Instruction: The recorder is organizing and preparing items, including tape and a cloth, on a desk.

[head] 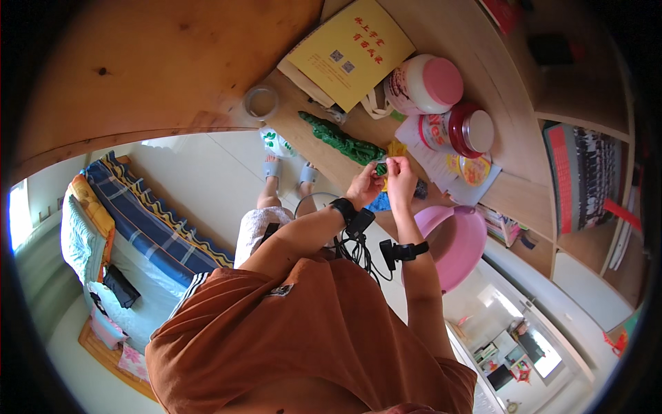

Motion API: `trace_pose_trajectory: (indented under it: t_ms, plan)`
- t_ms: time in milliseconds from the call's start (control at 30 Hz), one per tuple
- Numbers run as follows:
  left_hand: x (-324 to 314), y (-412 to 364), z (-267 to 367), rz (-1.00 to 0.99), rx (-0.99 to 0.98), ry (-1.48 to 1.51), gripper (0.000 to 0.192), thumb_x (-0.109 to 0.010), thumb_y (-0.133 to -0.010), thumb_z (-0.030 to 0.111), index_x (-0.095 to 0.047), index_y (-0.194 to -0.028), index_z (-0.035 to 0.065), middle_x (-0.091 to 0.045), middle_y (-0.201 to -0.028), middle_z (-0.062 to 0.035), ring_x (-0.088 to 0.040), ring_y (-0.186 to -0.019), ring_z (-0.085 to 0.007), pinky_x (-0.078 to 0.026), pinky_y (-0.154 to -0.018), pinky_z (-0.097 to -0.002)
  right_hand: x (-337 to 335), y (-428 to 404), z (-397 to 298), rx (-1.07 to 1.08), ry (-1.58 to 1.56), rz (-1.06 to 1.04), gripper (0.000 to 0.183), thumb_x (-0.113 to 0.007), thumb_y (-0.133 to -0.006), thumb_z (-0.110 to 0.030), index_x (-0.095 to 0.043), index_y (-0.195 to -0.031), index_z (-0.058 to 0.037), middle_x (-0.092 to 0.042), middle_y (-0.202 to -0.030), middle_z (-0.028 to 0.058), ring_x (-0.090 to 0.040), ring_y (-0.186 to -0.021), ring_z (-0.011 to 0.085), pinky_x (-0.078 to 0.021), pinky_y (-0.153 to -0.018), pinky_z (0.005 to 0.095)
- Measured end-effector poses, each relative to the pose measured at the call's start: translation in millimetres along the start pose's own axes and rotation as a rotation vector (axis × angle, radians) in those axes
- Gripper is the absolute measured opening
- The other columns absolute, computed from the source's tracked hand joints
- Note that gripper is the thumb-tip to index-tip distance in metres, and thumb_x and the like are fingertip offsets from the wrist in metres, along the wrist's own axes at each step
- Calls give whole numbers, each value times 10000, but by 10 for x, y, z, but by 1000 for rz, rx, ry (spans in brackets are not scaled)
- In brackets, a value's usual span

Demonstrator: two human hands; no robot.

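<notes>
My left hand point(366, 185) and my right hand point(402, 182) meet at their fingertips over the desk edge. Between them they pinch a small, thin, pale piece point(381, 162), too small to name. Just beyond the fingers lies a long, green, glossy object with a knobbly moulded surface point(341, 139), its near end close to my left fingertips. Something yellow point(396, 149) shows behind my right fingers. A blue, textured piece point(380, 202) lies below the hands, partly hidden by them.
On the wooden desk point(331, 168) are a yellow booklet point(346, 52), a pink-lidded jar point(424, 84), a red jar with a silvery lid point(460, 130), papers point(429, 160) and a clear cup point(260, 103). A pink basin point(457, 253) stands beside my right forearm. Black cables point(357, 251) hang between my arms.
</notes>
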State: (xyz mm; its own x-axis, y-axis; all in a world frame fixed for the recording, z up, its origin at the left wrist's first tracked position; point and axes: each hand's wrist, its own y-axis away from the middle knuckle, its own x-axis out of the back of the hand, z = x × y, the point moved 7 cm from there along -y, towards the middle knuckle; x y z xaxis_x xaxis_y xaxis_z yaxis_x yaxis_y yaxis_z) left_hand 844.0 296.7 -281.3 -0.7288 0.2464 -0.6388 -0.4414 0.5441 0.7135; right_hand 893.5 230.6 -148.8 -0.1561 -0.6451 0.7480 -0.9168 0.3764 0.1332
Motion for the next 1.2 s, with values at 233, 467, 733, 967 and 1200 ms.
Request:
trace_pose_trajectory:
  t_ms: [233,467,733,967,1200]
  plan:
    - [-14,-47,31,-57,6,71,141,-626,-935,191,-604,-865,71,-484,-670,2,-438,-597,-121,-386,-529,-239,-234,-336,515,-237,-391,-163,208,-645,-900,-196,-617,-923,9,-664,-810,82,-627,-712,159,-497,-642,299]
    - [51,-71,73,-61,-8,94,116,-620,-940,179,-626,-923,65,-504,-717,0,-454,-648,-118,-403,-566,-247,-416,-434,572,-280,-329,-179,199,-620,-917,-198,-568,-980,-17,-617,-838,42,-594,-734,128,-475,-579,260]
    - [18,-52,68,-78,4,69,111,-636,-929,174,-627,-927,63,-507,-727,-2,-464,-668,-122,-413,-587,-249,-310,-421,1092,-157,-98,46,196,-613,-886,-162,-513,-908,4,-567,-717,68,-542,-529,157,-442,-443,306]
    - [44,-88,121,-55,-14,76,139,-663,-910,177,-606,-866,58,-510,-726,-7,-467,-666,-129,-415,-581,-248,-179,-295,776,-233,-273,67,187,-614,-871,-132,-486,-878,4,-559,-712,73,-543,-514,142,-450,-427,287]
    - [12,-43,103,-16,23,49,129,-629,-933,169,-615,-869,57,-553,-708,-16,-497,-639,-130,-428,-549,-250,-306,2,1181,-422,-270,25,187,-622,-865,-148,-508,-880,0,-588,-741,87,-594,-554,168,-493,-444,311]
